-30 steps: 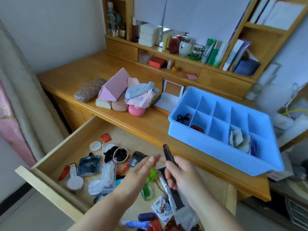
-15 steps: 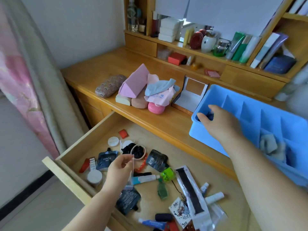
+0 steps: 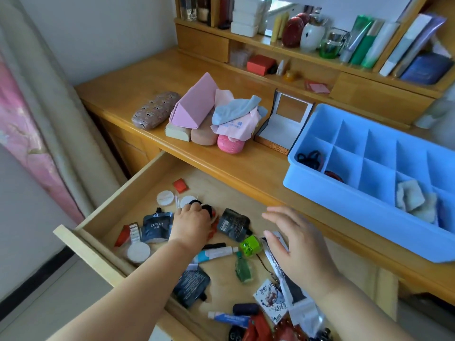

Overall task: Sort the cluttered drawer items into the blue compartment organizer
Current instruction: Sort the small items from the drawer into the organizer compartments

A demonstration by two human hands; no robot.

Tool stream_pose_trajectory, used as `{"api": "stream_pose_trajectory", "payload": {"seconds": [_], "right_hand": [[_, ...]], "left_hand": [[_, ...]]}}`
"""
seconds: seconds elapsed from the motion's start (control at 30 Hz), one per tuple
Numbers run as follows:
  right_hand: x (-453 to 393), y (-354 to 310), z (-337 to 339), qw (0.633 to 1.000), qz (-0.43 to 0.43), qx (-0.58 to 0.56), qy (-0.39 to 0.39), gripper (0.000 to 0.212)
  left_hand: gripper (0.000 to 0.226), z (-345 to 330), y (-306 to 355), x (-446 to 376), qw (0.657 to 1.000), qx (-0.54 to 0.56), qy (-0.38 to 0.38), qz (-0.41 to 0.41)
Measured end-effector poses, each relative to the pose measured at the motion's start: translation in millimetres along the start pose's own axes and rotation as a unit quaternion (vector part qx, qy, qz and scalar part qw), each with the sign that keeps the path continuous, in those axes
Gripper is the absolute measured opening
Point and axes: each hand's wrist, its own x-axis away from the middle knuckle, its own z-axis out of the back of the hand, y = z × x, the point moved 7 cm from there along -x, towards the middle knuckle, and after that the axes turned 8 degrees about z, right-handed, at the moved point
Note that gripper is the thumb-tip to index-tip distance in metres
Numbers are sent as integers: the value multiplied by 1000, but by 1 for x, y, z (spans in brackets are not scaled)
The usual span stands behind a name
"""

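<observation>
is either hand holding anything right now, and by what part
The left hand curls its fingers onto a black hair tie in the drawer; the exact hold is hidden. The right hand hovers open, holding nothing.

Organizer (image 3: 317, 190): plain light blue, walls and dividers alike. Hair ties (image 3: 307, 157) in its corner cell: black. Pads (image 3: 410, 196) in a nearer cell: off-white. Drawer (image 3: 115, 219) and desk (image 3: 152, 77): honey-yellow wood. In the drawer: dark grey pouch (image 3: 156, 226) with white lettering, red square packet (image 3: 180, 185), white round discs (image 3: 165, 198), lime-green toy (image 3: 250, 246), green bottle (image 3: 243, 268), white-and-blue tube (image 3: 214, 254). On the desk: pink triangular case (image 3: 194, 104), brown patterned case (image 3: 155, 110), pale blue cloth (image 3: 236, 108).
</observation>
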Motion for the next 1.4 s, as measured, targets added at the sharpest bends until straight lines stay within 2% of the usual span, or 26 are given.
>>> {"api": "stream_pose_trajectory", "payload": {"seconds": [0.07,0.13,0.2,0.27,0.3,0.33,0.37,0.4,0.47,0.5,0.6,0.67,0.73,0.83,0.87,0.93,1.0,1.03,1.1,1.17,1.27,1.33,1.4], "right_hand": [[-2,-2,-4,999,-16,-46,-20,25],[-7,-5,-12,993,-33,-95,-56,33],[-11,-8,-22,978,-75,-175,-79,36],[-14,-7,-19,962,-126,-236,-57,19],[-17,-7,-12,959,-137,-242,-43,15],[-20,-7,-2,962,-132,-239,-24,16],[-26,-7,13,964,-119,-238,7,19],[-32,-6,32,964,-100,-238,54,19],[-45,6,77,956,-78,-222,173,15],[-51,15,97,952,-77,-194,222,15],[-65,53,124,946,-120,-104,282,12],[-72,76,120,948,-163,-65,267,9],[-78,92,107,957,-191,-18,219,9],[-89,107,87,958,-246,136,57,15],[-91,111,82,952,-266,149,6,21],[-92,114,73,951,-286,99,-63,31],[-89,112,73,955,-288,47,-48,27],[-87,108,80,961,-271,55,6,22],[-80,83,100,964,-170,121,162,13],[-70,41,100,959,-35,149,236,13],[-49,-4,62,975,85,104,176,17],[-34,-15,26,992,88,36,82,17],[-20,-15,-13,999,29,-29,-24,13]], "left_hand": [[15,25,9,13,987,158,21,-37],[7,47,25,32,933,344,-45,-89],[10,64,40,46,865,472,-116,-123],[7,71,44,51,791,581,-157,-106],[10,69,40,49,772,611,-155,-78],[12,64,33,46,771,619,-144,-40],[13,54,25,43,790,599,-130,-3],[13,43,17,39,830,545,-121,22],[14,17,10,37,918,369,-139,25],[17,5,9,38,945,289,-154,16],[26,-15,5,37,974,130,-185,-6],[26,-20,9,33,980,32,-190,-40],[25,-24,12,31,976,-34,-207,-62],[26,-30,13,29,968,-86,-221,-87],[26,-30,13,30,967,-92,-220,-90],[23,-31,11,32,966,-104,-215,-94],[22,-30,11,31,972,-75,-204,-90],[22,-28,7,27,978,-32,-194,-70],[18,-29,0,24,981,1,-189,-42],[14,-33,-6,23,980,-21,-195,-22],[15,-37,-8,22,979,-80,-187,-10],[17,-37,-4,25,976,-128,-173,-29],[19,-38,-1,28,975,-144,-158,-53]]}}
